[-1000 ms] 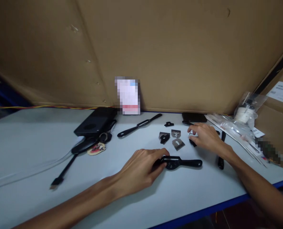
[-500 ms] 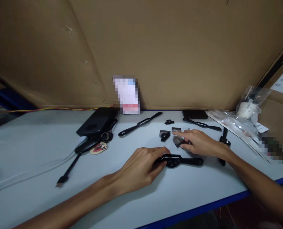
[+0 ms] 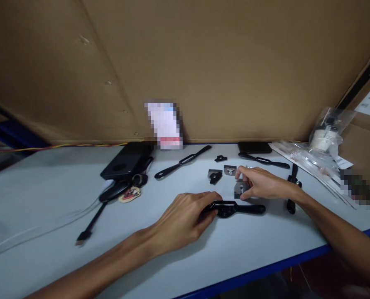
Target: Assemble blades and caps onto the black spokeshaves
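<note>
My left hand (image 3: pixel 189 216) is closed around one handle of a black spokeshave body (image 3: pixel 226 211), held low over the near part of the table. Its slotted middle and other handle stick out to the right. Just beyond it, my right hand (image 3: pixel 259 182) has thumb and bent fingers at a flat grey spokeshave blade (image 3: pixel 239 190), whose right part is covered by them. Left of the fingertips lies another blade (image 3: pixel 229 170) with a small shiny screw on top. A third blade (image 3: pixel 212 172) sits partly under a black cap piece (image 3: pixel 216 178). A second cap piece (image 3: pixel 221 158) lies farther back.
Other spokeshave bodies lie at the back left (image 3: pixel 185 160) and back right (image 3: pixel 264 160); an assembled-looking one (image 3: pixel 292 189) is beside my right wrist. A black box-like device (image 3: pixel 125 160) with cables stands left. Plastic bags (image 3: pixel 306 155) and a white container (image 3: pixel 323 140) are right.
The blade at my right hand has slid right and toward me, turning slightly. My right index finger has drawn back from the blade with the screw. My left hand has stayed put.
</note>
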Demonstrator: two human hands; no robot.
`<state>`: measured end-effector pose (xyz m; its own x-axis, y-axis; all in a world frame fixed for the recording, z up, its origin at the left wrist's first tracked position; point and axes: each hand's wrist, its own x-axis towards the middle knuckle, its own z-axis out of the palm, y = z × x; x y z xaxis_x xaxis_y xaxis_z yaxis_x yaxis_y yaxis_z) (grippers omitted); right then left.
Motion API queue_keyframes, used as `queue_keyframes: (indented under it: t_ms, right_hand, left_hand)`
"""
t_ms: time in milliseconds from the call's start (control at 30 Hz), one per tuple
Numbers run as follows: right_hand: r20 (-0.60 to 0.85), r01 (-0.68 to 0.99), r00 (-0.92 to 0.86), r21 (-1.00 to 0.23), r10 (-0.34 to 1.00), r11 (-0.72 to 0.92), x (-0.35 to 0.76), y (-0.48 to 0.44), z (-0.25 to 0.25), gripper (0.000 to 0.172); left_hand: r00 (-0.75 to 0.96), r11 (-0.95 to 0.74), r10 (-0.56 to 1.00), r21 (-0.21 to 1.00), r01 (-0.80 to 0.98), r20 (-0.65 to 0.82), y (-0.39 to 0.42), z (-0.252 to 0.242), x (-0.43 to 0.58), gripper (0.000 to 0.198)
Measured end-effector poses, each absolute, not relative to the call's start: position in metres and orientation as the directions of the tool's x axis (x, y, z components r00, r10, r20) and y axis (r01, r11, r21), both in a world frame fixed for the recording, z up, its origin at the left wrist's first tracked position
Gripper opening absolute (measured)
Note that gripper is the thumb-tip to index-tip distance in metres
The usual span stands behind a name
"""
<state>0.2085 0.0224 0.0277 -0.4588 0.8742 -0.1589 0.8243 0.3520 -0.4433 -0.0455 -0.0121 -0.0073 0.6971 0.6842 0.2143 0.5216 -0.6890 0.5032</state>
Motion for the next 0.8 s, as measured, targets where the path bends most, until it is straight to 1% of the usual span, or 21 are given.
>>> queue_keyframes:
  t_ms: [33,67,100,167,200,267,333,400,500,567,733,800]
  right_hand:
    - [-0.165,0.818,-0.470,-0.452,0.867,0.356,0.208,0.023,0.029,0.043]
    - [-0.168,0.808,-0.483,-0.464,0.859,0.363,0.208,0.024,0.029,0.036]
    - [-0.161,0.795,-0.490,-0.486,0.857,0.363,0.208,0.026,0.029,0.026]
    - [-0.119,0.745,-0.472,-0.584,0.873,0.323,0.208,0.030,0.027,0.006]
    - [-0.096,0.695,-0.450,-0.661,0.888,0.281,0.207,0.031,0.026,0.004]
    - [-0.082,0.546,-0.403,-0.821,0.912,0.168,0.204,0.032,0.022,0.011]
    - [-0.094,0.402,-0.391,-0.912,0.915,0.079,0.197,0.029,0.019,0.023]
    - [-0.090,0.333,-0.397,-0.942,0.914,0.052,0.189,0.023,0.018,0.028]
    - [-0.089,0.268,-0.429,-0.963,0.899,0.032,0.179,0.014,0.017,0.017]
    - [-0.117,0.221,-0.443,-0.975,0.889,-0.018,0.174,0.010,0.017,0.017]
    - [-0.165,0.234,-0.438,-0.970,0.884,-0.065,0.172,0.009,0.018,0.023]
    - [-0.188,0.248,-0.469,-0.966,0.863,-0.075,0.173,0.009,0.018,0.019]
  left_hand:
    - [0.694,-0.682,0.690,0.507,0.527,0.208,-0.012,-0.007,-0.045,0.023]
    - [0.685,-0.671,0.700,0.513,0.536,0.201,-0.012,-0.007,-0.045,0.023]
    - [0.675,-0.656,0.713,0.521,0.546,0.190,-0.012,-0.007,-0.046,0.024]
    - [0.652,-0.623,0.739,0.542,0.564,0.170,-0.012,-0.007,-0.046,0.025]
    - [0.642,-0.609,0.749,0.550,0.571,0.163,-0.012,-0.008,-0.046,0.026]
    - [0.628,-0.597,0.761,0.557,0.577,0.164,-0.013,-0.008,-0.046,0.025]
    - [0.618,-0.597,0.766,0.554,0.580,0.180,-0.014,-0.009,-0.046,0.021]
    - [0.616,-0.605,0.763,0.550,0.576,0.194,-0.014,-0.010,-0.046,0.017]
    - [0.622,-0.611,0.757,0.556,0.563,0.201,-0.015,-0.011,-0.046,0.014]
    - [0.624,-0.612,0.754,0.561,0.557,0.203,-0.015,-0.011,-0.046,0.013]
    - [0.633,-0.619,0.748,0.553,0.558,0.200,-0.017,-0.008,-0.046,0.016]
    - [0.632,-0.620,0.748,0.553,0.557,0.203,-0.018,-0.007,-0.046,0.017]
